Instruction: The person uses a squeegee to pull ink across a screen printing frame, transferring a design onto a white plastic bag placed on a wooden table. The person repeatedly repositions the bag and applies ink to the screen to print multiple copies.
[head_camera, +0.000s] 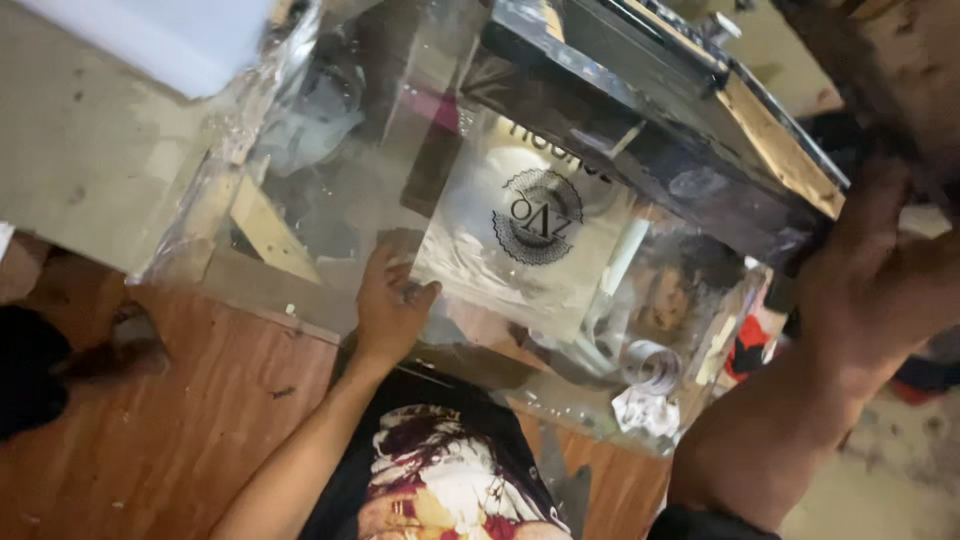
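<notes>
Two hands on one clear glass-walled box (400, 190) | my left hand (392, 300) pressed flat, fingers spread, on its front pane | right hand (870, 270) gripping the dark wood-edged frame (700, 130) on top | around — plywood floor (170, 430), crumpled white paper (645, 410) behind the glass.

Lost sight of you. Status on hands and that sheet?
Left hand flat on clear plastic sheet. Right hand gripping dark framed panel edge. Crumpled paper underneath.

Clear plastic sheet (400, 200) lies across middle, over wooden floor (150, 430). Left hand (390, 300) on sheet's near edge. Right hand (870, 270) at right, against dark framed panel (680, 130) behind sheet.
</notes>
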